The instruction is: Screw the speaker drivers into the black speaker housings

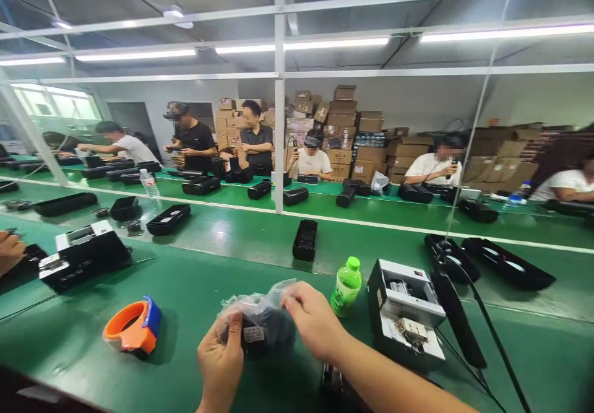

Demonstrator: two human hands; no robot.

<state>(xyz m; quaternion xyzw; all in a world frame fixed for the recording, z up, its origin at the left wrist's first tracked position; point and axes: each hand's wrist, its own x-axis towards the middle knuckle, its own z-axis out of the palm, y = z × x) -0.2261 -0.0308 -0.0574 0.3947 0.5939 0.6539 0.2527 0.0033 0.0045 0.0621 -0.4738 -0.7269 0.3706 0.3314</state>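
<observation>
"What do my two hands have?"

"On my screen, a clear bag (269, 306), low down at six o'clock. My left hand (223, 345) pinches its near side, thumb by a white label (253, 334). My right hand (315, 317) pinches the top edge between thumb and fingers."

"What is inside?"

"Something dark. I can't tell what, and I can't tell if the bag touches the green table (190, 283)."

"What sits around the bag?"

"I see a green bottle (346, 290) at two o'clock, just past my right hand. A black and white box (408, 311) is at three, an orange and blue ring (134, 326) at nine, and a black tray (305, 241) at one, farther off."
</observation>
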